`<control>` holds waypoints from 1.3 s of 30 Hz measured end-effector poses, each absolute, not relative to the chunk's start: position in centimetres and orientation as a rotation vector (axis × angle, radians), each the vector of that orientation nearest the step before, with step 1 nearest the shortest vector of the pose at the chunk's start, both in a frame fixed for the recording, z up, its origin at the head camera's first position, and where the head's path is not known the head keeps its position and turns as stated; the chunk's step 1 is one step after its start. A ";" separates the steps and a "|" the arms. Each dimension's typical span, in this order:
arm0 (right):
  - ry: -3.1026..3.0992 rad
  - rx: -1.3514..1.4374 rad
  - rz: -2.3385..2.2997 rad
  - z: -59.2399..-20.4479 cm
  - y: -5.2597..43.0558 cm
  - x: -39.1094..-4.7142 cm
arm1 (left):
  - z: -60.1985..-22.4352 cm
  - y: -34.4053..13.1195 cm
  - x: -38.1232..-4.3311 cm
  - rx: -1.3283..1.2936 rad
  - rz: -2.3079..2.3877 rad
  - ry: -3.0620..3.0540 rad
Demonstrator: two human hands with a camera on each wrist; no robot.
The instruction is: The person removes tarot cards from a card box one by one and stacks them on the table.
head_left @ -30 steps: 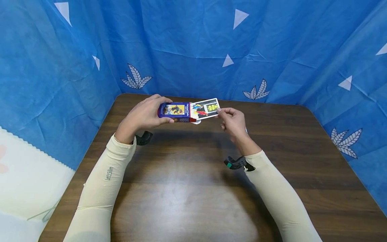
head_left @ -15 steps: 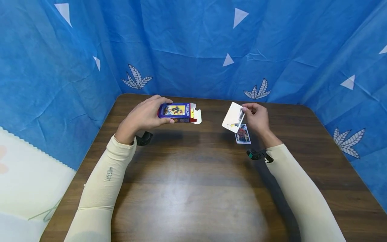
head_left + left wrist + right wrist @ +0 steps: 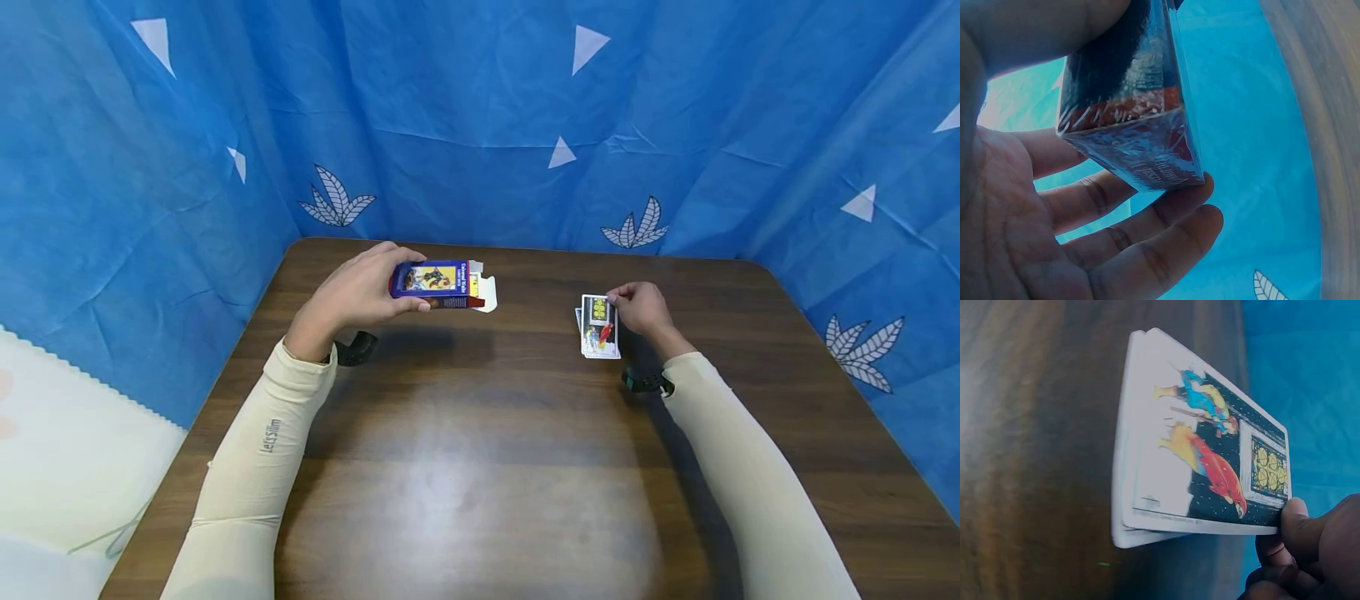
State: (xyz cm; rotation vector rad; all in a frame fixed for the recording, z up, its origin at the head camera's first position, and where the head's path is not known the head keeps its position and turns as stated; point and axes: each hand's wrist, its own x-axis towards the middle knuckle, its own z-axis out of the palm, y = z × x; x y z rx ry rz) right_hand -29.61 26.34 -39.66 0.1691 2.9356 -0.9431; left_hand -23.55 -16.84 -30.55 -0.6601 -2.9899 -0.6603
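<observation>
My left hand [image 3: 358, 287] grips a blue tarot card box [image 3: 438, 279] at its closed end, thumb along the near side and fingers over the far side. The box's white flap [image 3: 487, 293] stands out at the right, and a bit of yellow shows in the mouth. In the left wrist view the shiny bottom end of the box [image 3: 1141, 150] faces the camera. My right hand [image 3: 643, 311] pinches a tarot card [image 3: 1210, 450] by one corner between thumb and fingers. The card shows two figures and a window of gold discs. Another card [image 3: 1147, 538] lies mostly hidden beneath it.
The brown wooden table [image 3: 480, 467] runs under both arms. A blue patterned curtain [image 3: 465, 108] hangs right behind its far edge and along both sides. White cloth [image 3: 67, 467] lies off the left edge.
The tarot card has come out of the box and travelled right in my right hand, turning upright over the card on the table. My left hand and the box have stayed in place.
</observation>
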 end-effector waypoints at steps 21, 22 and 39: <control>2.968 0.219 -0.681 -41.8 25.0 -30.2 | -30.4 -16.9 -23.6 -0.647 -0.672 -3.012; 2.974 0.211 -0.663 -41.7 24.9 -30.2 | -30.4 -16.9 -23.6 -0.645 -0.672 -3.012; 3.171 -0.290 -1.154 -36.9 16.7 -27.1 | -30.1 -17.0 -23.3 -0.663 -0.654 -3.017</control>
